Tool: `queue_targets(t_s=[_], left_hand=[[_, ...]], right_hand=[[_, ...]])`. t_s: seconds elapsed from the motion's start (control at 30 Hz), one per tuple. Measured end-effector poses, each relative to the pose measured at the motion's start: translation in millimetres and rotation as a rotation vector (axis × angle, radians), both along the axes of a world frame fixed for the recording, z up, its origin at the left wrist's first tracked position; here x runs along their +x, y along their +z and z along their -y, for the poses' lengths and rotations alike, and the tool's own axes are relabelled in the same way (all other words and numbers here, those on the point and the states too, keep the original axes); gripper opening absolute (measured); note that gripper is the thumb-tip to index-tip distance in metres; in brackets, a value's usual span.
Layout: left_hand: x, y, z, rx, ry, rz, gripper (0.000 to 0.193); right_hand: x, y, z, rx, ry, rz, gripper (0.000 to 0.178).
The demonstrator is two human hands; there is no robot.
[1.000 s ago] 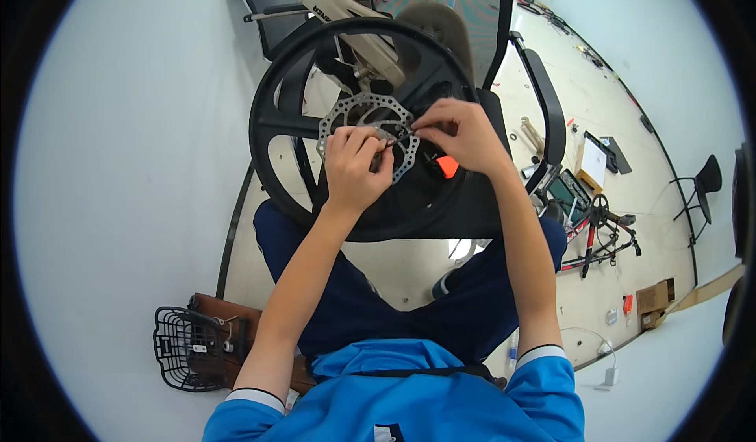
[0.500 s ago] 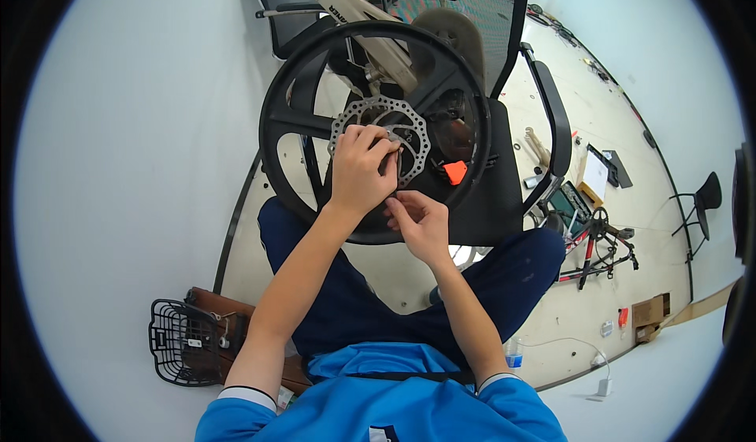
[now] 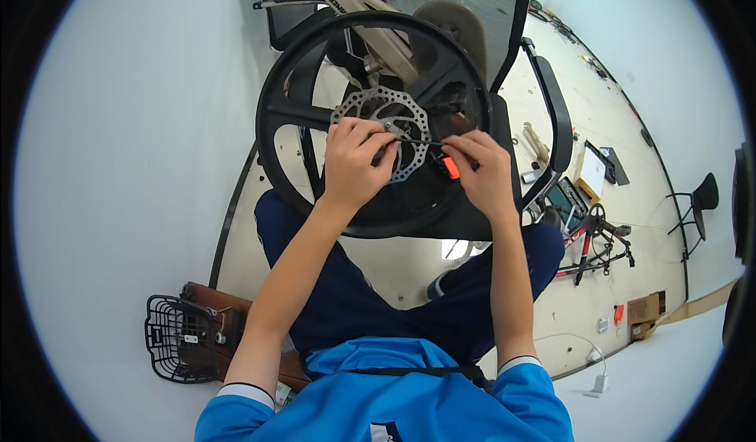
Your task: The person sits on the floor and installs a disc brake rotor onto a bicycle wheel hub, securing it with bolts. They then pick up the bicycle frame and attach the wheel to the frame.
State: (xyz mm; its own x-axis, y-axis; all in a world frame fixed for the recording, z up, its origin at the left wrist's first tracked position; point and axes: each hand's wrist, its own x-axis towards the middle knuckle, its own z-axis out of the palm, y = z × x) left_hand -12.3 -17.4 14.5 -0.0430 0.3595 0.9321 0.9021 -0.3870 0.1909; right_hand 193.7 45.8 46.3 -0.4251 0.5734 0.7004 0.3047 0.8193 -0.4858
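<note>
The disc (image 3: 381, 96) looks metal, the wheel (image 3: 295, 116) matt.

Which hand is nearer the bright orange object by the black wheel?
Your right hand, near the orange object; your left hand is over the perforated silver disc.

The wheel (image 3: 295, 116) lies on the chair (image 3: 505, 176), the disc (image 3: 365, 101) at its middle, the rod (image 3: 420, 141) above, between left hand (image 3: 352, 159) and right hand (image 3: 482, 170). The tube (image 3: 370, 18) passes behind the wheel's far rim. The basket (image 3: 177, 340) is near left; right, on the floor (image 3: 386, 277), a frame (image 3: 584, 255), the carton (image 3: 644, 309) nearer.
</note>
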Motion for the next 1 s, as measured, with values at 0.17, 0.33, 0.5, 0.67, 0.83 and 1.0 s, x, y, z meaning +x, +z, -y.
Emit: queue_targets(t_s=[0.17, 0.33, 0.5, 0.67, 0.83, 1.0], left_hand=[[3, 5, -1, -0.053, 0.018, 0.032, 0.011], [6, 6, -2, -0.114, -0.024, 0.051, 0.011], [6, 3, -7, -0.098, -0.021, 0.032, 0.016], [8, -4, -10, -0.023, 0.007, 0.004, 0.016], [12, -12, -14, 0.063, 0.022, -0.03, 0.015], [14, -12, -14, 0.067, 0.056, -0.04, 0.014]], right_hand=[[-10, 31, -23, 0.2, 0.051, 0.099, 0.014], [-17, 44, -42, 0.167, 0.108, 0.162, 0.014], [-27, 49, -42, 0.204, 0.123, 0.183, 0.014], [-36, 62, -44, 0.345, 0.175, 0.28, 0.015], [-41, 75, -52, 0.182, 0.369, 0.307, 0.018], [-43, 97, -55, 0.011, 0.385, 0.529, 0.016]])
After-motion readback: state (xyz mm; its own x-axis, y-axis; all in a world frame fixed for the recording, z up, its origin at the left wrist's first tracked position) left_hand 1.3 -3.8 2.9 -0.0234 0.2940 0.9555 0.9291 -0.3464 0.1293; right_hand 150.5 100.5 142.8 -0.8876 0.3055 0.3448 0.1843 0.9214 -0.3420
